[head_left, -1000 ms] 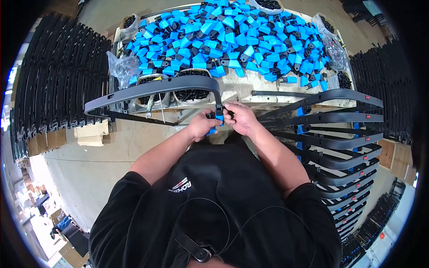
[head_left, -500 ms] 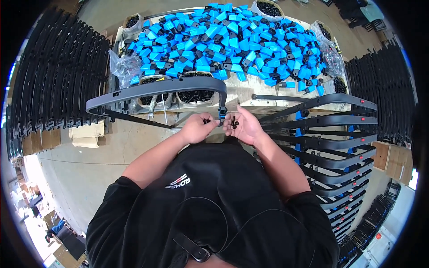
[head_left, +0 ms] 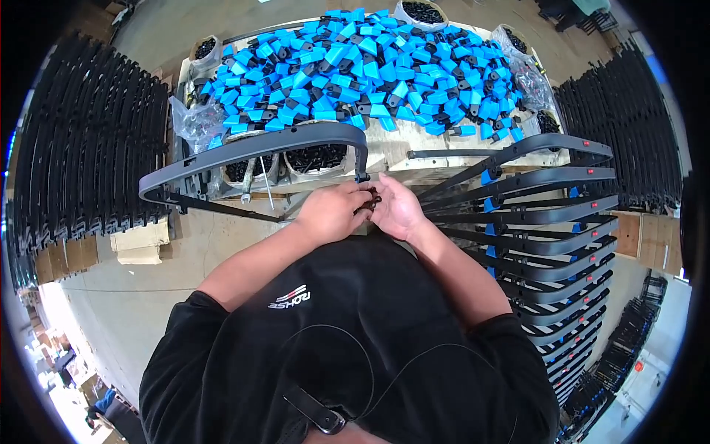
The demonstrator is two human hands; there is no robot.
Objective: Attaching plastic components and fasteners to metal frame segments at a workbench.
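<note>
Black bolts [head_left: 375, 198] lie in the cupped palm of my right hand [head_left: 403, 210], which faces up with its fingers partly curled. From the left, my left hand [head_left: 333, 212] reaches over with thumb and fingers closed on the bolts, hiding part of them. Just above both hands is the lower end [head_left: 362, 176] of a dark grey curved frame [head_left: 255, 146]. That frame extends left over the near edge of the table [head_left: 384, 152]. A bag of black bolts [head_left: 316, 157] stands behind it.
Blue-and-black plastic pieces [head_left: 355, 70] are heaped across the table. A wrench [head_left: 248, 194] hangs at its front edge. Stacked curved frames [head_left: 555, 218] rise close to my right arm. Racks of black bars [head_left: 89, 133] stand at far left, and cardboard [head_left: 140, 240] lies on the floor.
My left hand has moved right, its fingers now in my right palm among the bolts. The blue piece at the frame's end is now mostly hidden. The whole view has shifted slightly.
</note>
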